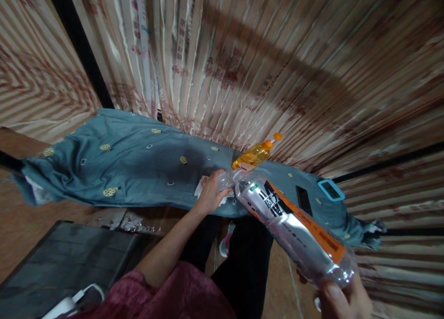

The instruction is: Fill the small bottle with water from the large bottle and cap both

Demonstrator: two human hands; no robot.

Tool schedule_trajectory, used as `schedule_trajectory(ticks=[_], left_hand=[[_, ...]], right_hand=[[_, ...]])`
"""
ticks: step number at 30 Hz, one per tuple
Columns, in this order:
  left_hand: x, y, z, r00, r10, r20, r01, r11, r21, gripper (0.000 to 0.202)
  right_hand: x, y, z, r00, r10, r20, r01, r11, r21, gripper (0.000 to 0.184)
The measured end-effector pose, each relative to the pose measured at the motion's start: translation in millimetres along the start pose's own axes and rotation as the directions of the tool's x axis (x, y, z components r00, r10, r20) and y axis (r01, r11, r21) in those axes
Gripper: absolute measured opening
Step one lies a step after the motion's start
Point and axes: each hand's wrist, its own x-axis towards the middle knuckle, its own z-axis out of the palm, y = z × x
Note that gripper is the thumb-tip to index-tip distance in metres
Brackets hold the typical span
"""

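And here the left hand [210,193] has its fingers curled round a small clear container [225,181], holding it low over the desk [166,171] with its blue-grey patterned cloth. Over on the other side, the right hand [343,297] grips the base end of a big clear bottle [294,226], silver and orange label showing, fingers wrapped tight about it! The bottle slants from those right fingers towards the left ones, its neck end right beside the container; whether the two touch, I cannot tell from here. Crumpled white paper [200,187] lies just under and beside the left fingers. Just beyond them, to the right, there's a bottle of yellow liquid [255,156] with an orange top. Look past the right fingers, across the slanting bottle: a dark flat rectangle [304,201] on the cloth, and farther out a blue-rimmed device [330,189]. Well to the left of the left fingers, and lower down, sits a dark ribbed panel [65,259], with a white device [64,307] and its cable at the near edge.
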Motion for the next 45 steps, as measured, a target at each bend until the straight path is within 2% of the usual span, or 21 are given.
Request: schedule_trajectory(ticks=[3,8,16,19,23,33,42,45], left_hand=[[0.1,-0.2,0.6,1.0,-0.001,-0.003,0.001,1.0,0.008,0.055],[0.0,-0.5,0.9,1.0,-0.011,-0.001,0.011,1.0,0.025,0.054],[-0.5,-1.9,0.5,1.0,0.009,0.0,-0.009,1.0,0.017,0.055],[-0.4,-0.3,-0.2,1.0,0.003,0.013,-0.003,1.0,0.027,0.054],[-0.1,0.6,-1.0,1.0,-0.004,0.02,0.003,1.0,0.026,0.054],[-0.6,0.2,-0.2,1.0,-0.003,0.004,0.003,1.0,0.01,0.053],[-0.4,0.3,-0.2,1.0,-0.007,0.002,0.007,1.0,0.02,0.055],[-0.1,-0.1,-0.8,1.0,-0.007,-0.006,0.007,1.0,0.021,0.054]], right_hand=[[1.2,-3.5,1.5,0.993,0.113,-0.013,-0.112,0.991,0.076,0.064],[1.9,-5.7,2.1,0.988,0.155,0.005,-0.154,0.981,0.115,0.073],[3.7,0.1,-1.7,0.991,0.134,0.007,-0.134,0.986,0.094,0.058],[4.4,0.4,-1.7,0.99,0.144,-0.01,-0.142,0.983,0.116,0.06],[5.0,-3.0,-1.1,0.995,0.099,-0.01,-0.098,0.994,0.044,0.062],[7.0,-11.9,1.2,0.998,0.058,-0.009,-0.058,0.998,0.017,0.069],[7.1,-11.0,3.1,0.992,0.127,-0.016,-0.123,0.982,0.142,0.066],[6.3,-4.7,3.1,0.999,0.034,0.0,-0.033,0.995,0.098,0.062]])
